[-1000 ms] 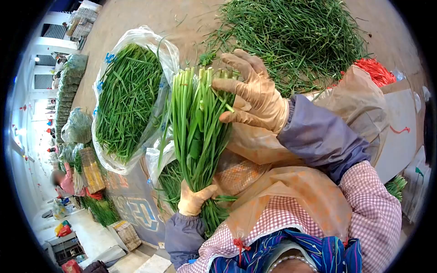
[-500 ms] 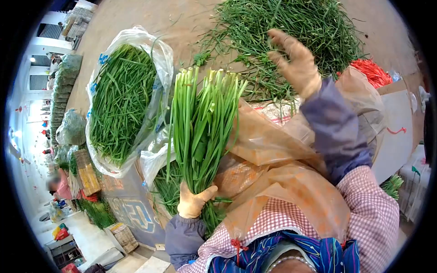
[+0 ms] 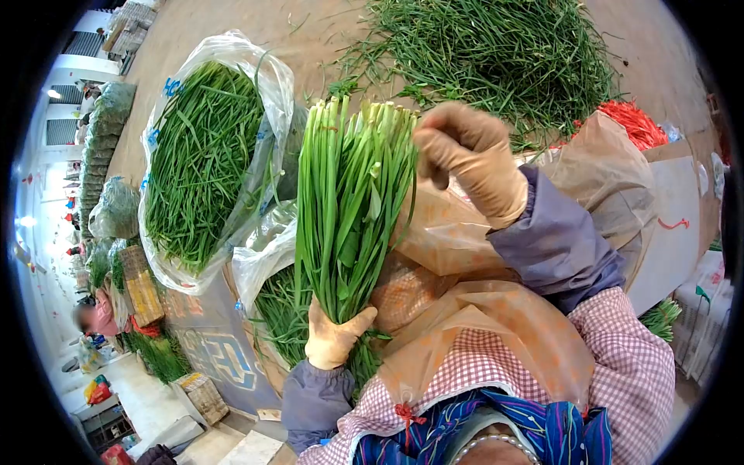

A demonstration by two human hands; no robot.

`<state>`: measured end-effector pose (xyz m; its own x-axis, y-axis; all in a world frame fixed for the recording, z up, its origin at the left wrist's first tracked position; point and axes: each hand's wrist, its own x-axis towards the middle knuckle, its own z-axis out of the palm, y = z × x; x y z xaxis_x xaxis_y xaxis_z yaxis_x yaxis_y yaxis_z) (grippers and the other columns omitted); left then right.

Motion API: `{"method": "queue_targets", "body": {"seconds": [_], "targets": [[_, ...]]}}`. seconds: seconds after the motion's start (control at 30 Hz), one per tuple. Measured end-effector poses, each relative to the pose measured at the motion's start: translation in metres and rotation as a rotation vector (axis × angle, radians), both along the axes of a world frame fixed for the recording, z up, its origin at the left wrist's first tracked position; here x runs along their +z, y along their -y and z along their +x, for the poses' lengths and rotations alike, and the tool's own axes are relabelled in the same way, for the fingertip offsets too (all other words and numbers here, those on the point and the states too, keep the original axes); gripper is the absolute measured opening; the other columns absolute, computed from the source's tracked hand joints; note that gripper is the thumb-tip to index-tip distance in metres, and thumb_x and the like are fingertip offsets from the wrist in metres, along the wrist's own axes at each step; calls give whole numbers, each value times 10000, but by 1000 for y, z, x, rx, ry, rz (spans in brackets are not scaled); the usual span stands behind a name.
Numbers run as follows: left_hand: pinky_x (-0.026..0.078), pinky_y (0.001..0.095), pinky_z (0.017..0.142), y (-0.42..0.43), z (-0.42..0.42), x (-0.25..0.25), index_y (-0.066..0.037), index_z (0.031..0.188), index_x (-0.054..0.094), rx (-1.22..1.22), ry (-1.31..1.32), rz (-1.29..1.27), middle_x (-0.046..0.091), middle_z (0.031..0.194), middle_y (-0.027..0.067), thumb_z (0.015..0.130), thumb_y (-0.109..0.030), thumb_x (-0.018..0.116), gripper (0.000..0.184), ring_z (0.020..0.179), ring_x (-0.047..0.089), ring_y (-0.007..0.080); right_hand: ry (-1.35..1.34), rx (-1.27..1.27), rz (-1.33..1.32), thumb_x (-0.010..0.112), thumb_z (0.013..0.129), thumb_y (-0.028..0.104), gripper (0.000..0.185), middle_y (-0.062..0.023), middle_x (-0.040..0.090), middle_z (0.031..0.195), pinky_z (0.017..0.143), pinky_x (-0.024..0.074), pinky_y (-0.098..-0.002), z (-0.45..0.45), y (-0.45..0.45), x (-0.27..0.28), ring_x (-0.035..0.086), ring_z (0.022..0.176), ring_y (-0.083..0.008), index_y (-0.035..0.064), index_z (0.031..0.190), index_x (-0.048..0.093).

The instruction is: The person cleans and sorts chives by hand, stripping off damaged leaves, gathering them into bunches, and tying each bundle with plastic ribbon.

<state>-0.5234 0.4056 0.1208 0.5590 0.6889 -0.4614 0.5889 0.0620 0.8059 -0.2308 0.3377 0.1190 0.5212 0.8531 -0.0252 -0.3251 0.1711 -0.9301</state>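
Observation:
My left hand [image 3: 339,337], in a tan glove, is wrapped round the lower, leafy part of a thick bunch of garlic chives [image 3: 345,205]. The bunch stands upright with its pale cut ends at the top, and a thin red strand shows near its upper left. My right hand [image 3: 469,159], gloved too, is raised beside the bunch's upper right edge. Its fingers are curled in, and whatever they may hold is hidden. Orange-brown plastic sheeting [image 3: 480,318] covers my lap below the hands.
A clear plastic bag [image 3: 283,85] full of greens stands to the left, with a second open bag [image 3: 267,252] below it. A large heap of loose greens [image 3: 496,54] lies on the floor ahead. Red strips [image 3: 634,122] sit at right. A person in pink [image 3: 101,314] is far left.
My right hand has come down and left from over the heap to the bunch's side, its fingers curling in. The bunch has risen slightly in view, still in my left hand.

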Motion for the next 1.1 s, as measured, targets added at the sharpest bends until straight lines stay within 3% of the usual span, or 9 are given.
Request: {"method": "queue_targets", "body": {"seconds": [0.07,0.3,0.5,0.63,0.77,0.83,0.9,0.97,1.1], "targets": [[495,331,870,1,4,1,11,1232,526,4,13,7,647,1121,107,728,-55,799,577,972,618,206,-26,21,41,659,921,111,183,-3,625,749,510,457,-205,3,3,14,565,603,-61,44,1083,607],[510,304,826,10,13,4,5,1188,558,18,135,37,661,1058,83,729,-4,788,513,915,628,187,-158,300,-92,662,905,91,66,-19,651,763,496,493,-224,-11,-4,9,613,604,-95,41,944,642],[522,296,775,2,4,4,-6,1159,580,62,97,-205,678,974,65,732,-14,792,477,846,638,163,-250,-5,70,692,896,172,144,-55,665,732,523,555,-264,44,21,11,638,597,-117,49,965,664],[524,295,754,0,2,-1,-13,1142,585,72,110,-213,680,920,58,731,-17,792,461,803,639,162,-427,-51,570,749,845,211,263,-63,701,851,674,578,-300,167,71,-54,675,705,-133,63,1047,670],[522,296,732,1,2,-6,-16,1130,582,80,134,-197,674,902,58,727,-14,791,454,777,633,164,443,-472,-415,734,859,157,388,-60,711,1024,885,538,-320,183,87,-85,673,938,-172,40,1209,615],[521,297,724,4,3,-9,-16,1137,574,94,142,-187,671,895,57,730,-17,789,460,771,630,163,877,-730,-326,720,867,130,377,-55,689,1113,939,508,-330,118,55,-72,645,1030,-181,51,1218,607],[521,296,718,5,4,-8,-16,1145,567,55,114,-123,668,890,56,734,-22,787,466,767,629,162,807,-392,-48,730,838,118,414,-73,677,1110,926,509,-354,68,37,-36,625,1053,-204,106,1235,615],[521,294,714,3,6,-4,-16,1154,561,-38,70,-5,666,888,56,740,-30,785,471,765,629,161,1122,-264,84,740,831,160,381,-94,670,1116,939,496,-381,41,19,-9,628,1054,-248,103,1193,637],[517,313,738,4,11,2,-16,1162,563,35,93,-128,661,893,56,716,-76,805,510,791,624,173,1613,-72,19,572,919,481,439,-104,644,1146,1105,259,-514,2,-25,30,565,1163,-287,101,1120,661]]}}
